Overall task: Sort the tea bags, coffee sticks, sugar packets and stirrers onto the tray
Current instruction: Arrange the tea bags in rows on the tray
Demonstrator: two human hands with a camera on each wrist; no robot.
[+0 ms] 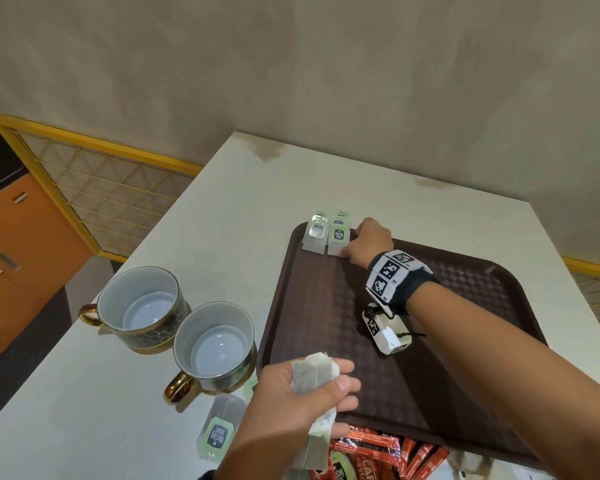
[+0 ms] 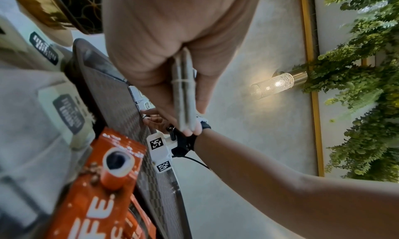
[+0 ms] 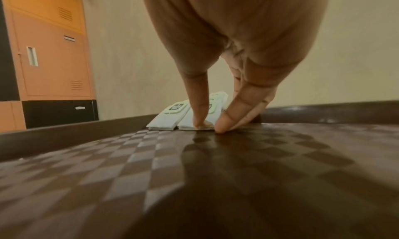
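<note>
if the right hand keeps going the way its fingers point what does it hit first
Probably the tea bags already under the right hand's fingertips, then the tray rim behind them; depth is unclear.

Soft, even indoor light fills the head view, with wide-angle bending at the edges. In the left wrist view a glowing wall lamp (image 2: 278, 83) shines beyond the fingers (image 2: 195, 106), while the orange packets (image 2: 108, 183) nearest the lens are blurred. The right wrist view is warm and dim; below the fingers (image 3: 199, 109) their shadow darkens the tray (image 3: 108, 166), whose near part is out of focus.
</note>
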